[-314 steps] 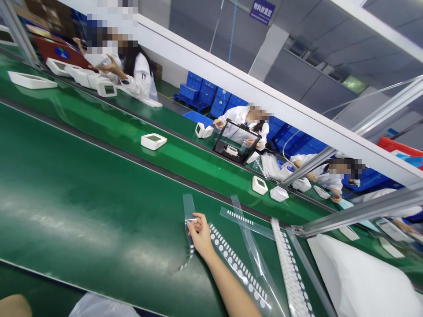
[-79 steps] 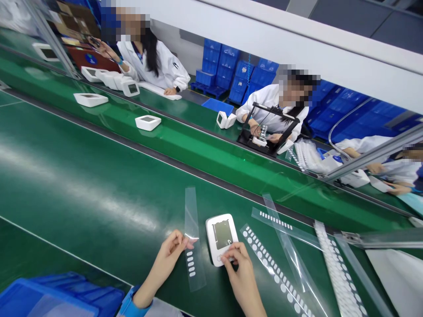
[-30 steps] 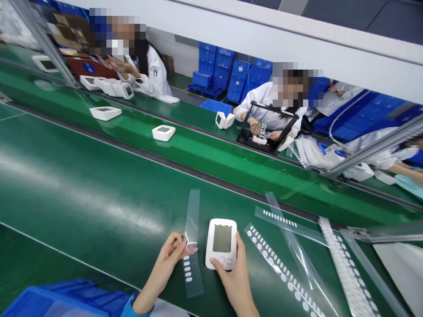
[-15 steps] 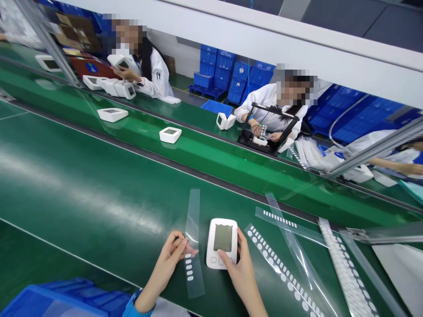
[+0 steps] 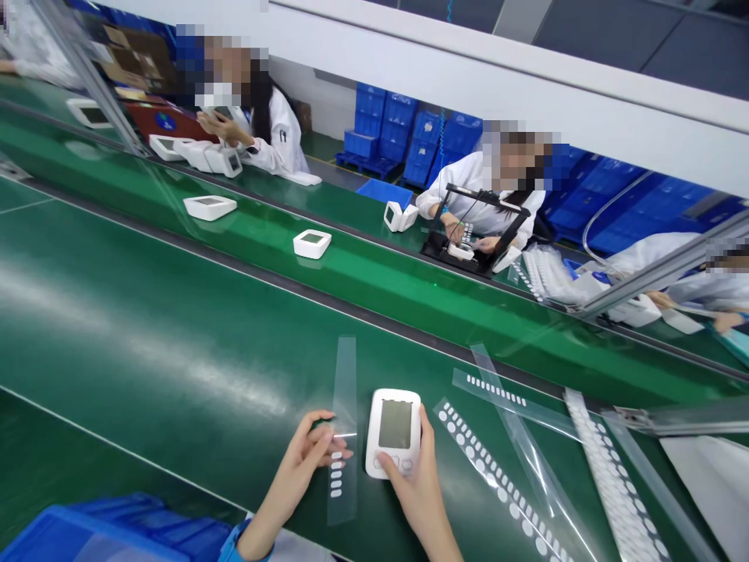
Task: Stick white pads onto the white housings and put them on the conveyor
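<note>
My left hand is closed on a clear plastic sticker strip, with several white oval stickers on its lower part. Some of its fingers show through the film. Just right of the strip, a white monitor with a grey screen faces up, tilted slightly. My right hand grips its right side, the thumb lying across the buttons below the screen and the fingers mostly hidden behind the edge.
More sticker strips lie to the right, some overlapping. Beyond the dark rail, white monitors sit on a green conveyor belt. Co-workers in white coats sit across it. A blue bin stands at lower left.
The fingers of my left hand have spread a little behind the strip, which tilts slightly differently. My right thumb has shifted left over the buttons. The monitors on the belt have moved right.
</note>
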### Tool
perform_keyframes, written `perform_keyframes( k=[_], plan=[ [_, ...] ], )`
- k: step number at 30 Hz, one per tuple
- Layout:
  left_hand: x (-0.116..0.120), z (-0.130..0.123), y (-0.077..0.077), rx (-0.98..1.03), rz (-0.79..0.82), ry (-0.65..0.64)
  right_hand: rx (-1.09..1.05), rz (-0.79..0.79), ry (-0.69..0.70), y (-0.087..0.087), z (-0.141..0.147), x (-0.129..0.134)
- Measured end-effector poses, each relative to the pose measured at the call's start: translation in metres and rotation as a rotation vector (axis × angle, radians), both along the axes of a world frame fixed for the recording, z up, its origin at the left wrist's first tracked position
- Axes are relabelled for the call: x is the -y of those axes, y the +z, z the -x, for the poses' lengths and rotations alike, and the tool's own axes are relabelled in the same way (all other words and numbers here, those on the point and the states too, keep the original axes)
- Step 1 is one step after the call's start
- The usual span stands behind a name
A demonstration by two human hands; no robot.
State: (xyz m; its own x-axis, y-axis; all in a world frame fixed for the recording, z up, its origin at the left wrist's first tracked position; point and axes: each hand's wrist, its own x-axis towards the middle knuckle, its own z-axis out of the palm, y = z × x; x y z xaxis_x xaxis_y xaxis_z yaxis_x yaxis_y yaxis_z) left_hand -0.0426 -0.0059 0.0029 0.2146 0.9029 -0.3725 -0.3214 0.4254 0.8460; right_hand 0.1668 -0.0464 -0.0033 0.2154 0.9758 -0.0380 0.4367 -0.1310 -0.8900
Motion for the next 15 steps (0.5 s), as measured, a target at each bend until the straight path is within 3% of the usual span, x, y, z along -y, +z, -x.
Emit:
perform_keyframes(
  k=[3, 8, 13, 15],
  plan=[
    [0.004, -0.001, 0.005, 0.044, 0.006, -0.021, 0.054, -0.028, -0.015, 0.0, 0.001, 0.002],
    [0.017, -0.013, 0.013, 0.079, 0.051, 0.063, 0.096, -0.15, -0.059, 0.015, 0.012, 0.01],
    [0.028, -0.027, 0.016, 0.121, 0.113, 0.128, 0.038, -0.234, 0.176, 0.023, 0.03, 0.013],
    [0.03, -0.03, 0.018, 0.151, 0.162, 0.134, 0.031, -0.285, 0.188, 0.022, 0.033, 0.012]
  ],
)
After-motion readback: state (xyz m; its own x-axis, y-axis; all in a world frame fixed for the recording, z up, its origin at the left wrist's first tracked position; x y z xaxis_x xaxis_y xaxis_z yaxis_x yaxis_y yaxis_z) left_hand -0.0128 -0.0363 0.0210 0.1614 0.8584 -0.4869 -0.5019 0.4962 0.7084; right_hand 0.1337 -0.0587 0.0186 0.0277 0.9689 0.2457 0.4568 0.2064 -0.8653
